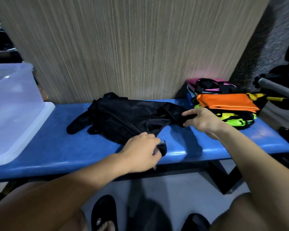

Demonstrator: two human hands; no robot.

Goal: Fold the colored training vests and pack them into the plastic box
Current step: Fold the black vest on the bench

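Note:
A black vest (123, 117) lies crumpled across the middle of the blue bench (65, 150). My left hand (140, 152) pinches its near shoulder strap at the bench's front edge. My right hand (202, 122) grips the other strap, just left of the pile of folded vests (223, 104), where an orange one lies on top over neon green, with pink and black ones behind. The clear plastic box (15, 110) stands at the bench's left end; I see nothing inside it.
A wood-grain panel (132, 47) rises directly behind the bench. A grey-handled dumbbell (274, 87) lies at the far right. My knees and black sandals (103, 214) are below the bench's front edge, beside its black frame (223, 177).

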